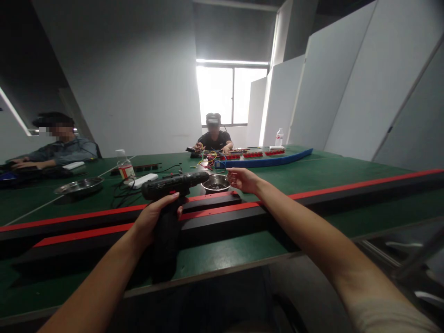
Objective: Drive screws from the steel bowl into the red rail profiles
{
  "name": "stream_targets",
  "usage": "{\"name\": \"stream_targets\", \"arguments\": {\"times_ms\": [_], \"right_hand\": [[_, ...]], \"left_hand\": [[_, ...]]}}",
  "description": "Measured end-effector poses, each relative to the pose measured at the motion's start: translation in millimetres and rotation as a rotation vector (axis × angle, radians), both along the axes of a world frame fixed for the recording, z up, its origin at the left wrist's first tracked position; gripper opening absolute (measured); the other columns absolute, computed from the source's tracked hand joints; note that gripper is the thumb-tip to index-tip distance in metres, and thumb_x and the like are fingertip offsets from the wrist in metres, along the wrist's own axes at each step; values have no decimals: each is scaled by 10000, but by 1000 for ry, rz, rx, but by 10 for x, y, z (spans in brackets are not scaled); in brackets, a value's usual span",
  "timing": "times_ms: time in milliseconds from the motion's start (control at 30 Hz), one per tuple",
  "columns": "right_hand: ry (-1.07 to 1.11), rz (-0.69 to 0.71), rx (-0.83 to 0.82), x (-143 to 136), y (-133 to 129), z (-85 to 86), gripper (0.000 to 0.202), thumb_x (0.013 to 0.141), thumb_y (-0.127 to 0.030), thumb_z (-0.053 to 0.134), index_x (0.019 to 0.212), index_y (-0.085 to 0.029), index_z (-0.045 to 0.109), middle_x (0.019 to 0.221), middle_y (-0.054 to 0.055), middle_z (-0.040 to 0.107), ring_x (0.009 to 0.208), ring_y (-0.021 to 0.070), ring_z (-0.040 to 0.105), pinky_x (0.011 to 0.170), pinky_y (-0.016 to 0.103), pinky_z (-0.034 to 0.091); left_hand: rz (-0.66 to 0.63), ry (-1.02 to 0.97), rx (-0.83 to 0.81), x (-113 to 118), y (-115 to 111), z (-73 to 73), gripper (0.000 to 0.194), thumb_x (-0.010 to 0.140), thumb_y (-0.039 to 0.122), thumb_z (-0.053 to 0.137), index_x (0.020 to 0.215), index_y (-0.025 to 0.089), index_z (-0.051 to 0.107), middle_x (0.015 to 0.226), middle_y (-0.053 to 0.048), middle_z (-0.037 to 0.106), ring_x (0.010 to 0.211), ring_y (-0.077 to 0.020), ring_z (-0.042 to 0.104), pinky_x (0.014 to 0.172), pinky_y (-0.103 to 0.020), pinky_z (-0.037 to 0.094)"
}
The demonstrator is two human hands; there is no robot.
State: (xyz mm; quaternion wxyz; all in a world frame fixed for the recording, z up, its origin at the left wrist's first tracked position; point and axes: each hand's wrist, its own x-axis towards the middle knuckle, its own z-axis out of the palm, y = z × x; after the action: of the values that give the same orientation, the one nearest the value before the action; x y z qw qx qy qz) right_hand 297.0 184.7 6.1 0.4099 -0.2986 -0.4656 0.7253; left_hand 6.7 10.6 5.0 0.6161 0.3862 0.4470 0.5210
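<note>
A black power drill (168, 187) is in my left hand (156, 215), whose fingers wrap round its grip; the drill points right. My right hand (243, 179) is just right of a metal bowl (215, 188) holding small dark pieces. Its thumb and fingertips are pinched together near the drill's tip; anything between them is too small to make out. Below both hands lies a long black bar with a red top (222, 213), and a second red-topped bar (114, 213) lies behind it on the left.
On the green table (222, 252) are a metal dish (83, 186), a bottle (125, 166), a white power bank (144, 181) with black cable, and a blue curved strip (270, 162) beside coloured wires. One person (213, 136) sits opposite, another (65, 148) at the left.
</note>
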Motion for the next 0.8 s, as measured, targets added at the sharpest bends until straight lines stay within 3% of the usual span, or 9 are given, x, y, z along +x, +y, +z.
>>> {"name": "stream_targets", "arguments": {"times_ms": [300, 567, 800], "right_hand": [[-135, 82, 53, -24, -156, 58, 126, 913, -287, 616, 861, -175, 600, 705, 32, 648, 673, 153, 612, 631, 251, 474], [6, 149, -21, -15, -144, 27, 127, 913, -202, 598, 795, -175, 559, 678, 3, 616, 598, 114, 544, 587, 230, 430], [-19, 194, 1, -26, -120, 7, 173, 875, -273, 699, 823, -181, 561, 684, -17, 588, 598, 110, 526, 597, 238, 434]], "left_hand": [[41, 11, -29, 61, -33, 29, 204, 827, 308, 728, 872, 109, 718, 652, -54, 679, 497, -129, 623, 422, -190, 490], [54, 45, -24, 98, -64, 63, 209, 840, 307, 716, 895, 105, 728, 650, -62, 684, 495, -132, 625, 421, -189, 479], [48, 99, 53, 97, -80, 11, 270, 803, 364, 750, 888, 108, 742, 644, -55, 675, 494, -126, 593, 440, -199, 458]]}}
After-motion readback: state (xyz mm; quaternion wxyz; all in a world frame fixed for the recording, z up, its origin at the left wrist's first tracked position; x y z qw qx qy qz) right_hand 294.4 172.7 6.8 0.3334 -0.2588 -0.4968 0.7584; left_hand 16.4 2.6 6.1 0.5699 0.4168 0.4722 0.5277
